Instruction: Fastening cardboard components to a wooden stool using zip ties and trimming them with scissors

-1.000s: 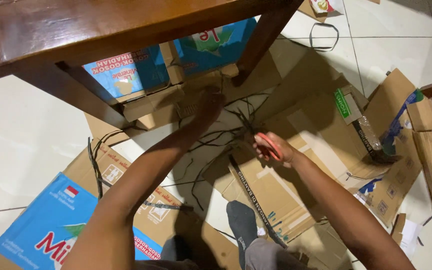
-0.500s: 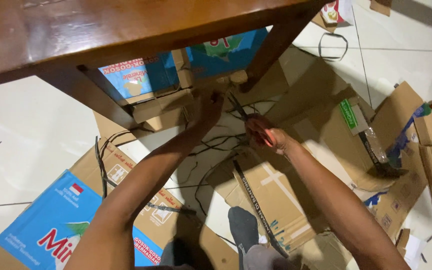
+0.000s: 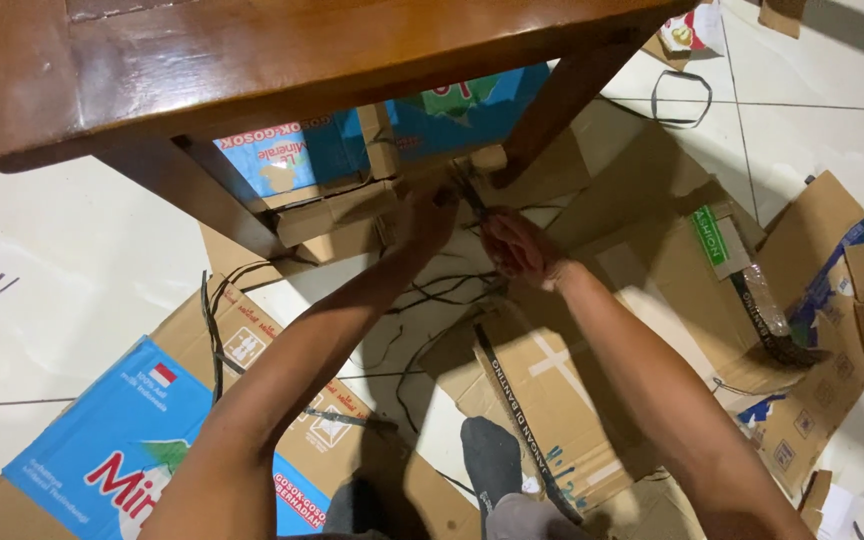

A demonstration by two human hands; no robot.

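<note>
Both of my arms reach forward under a brown wooden table (image 3: 252, 60). My left hand (image 3: 426, 218) grips the edge of a flattened brown cardboard box (image 3: 337, 212) that lies beneath the table. Just to its right, my right hand (image 3: 517, 246) is closed around a pair of scissors (image 3: 472, 195). Their dark blades point up toward the box edge near the table leg (image 3: 552, 105). The handles are hidden inside my fist. Thin black straps (image 3: 442, 290) trail over the floor below both hands.
Flattened cardboard lies all around on the white tiled floor: a blue and brown box (image 3: 122, 450) at lower left, brown sheets (image 3: 552, 400) under my right arm, more boxes (image 3: 832, 290) at right. A blue printed box (image 3: 302, 150) stands under the table. My grey sock (image 3: 492, 460) shows at the bottom.
Both hands have moved farther forward, under the table edge. The scissors' red handle, visible before, is now covered by my right fist. The table fills more of the view.
</note>
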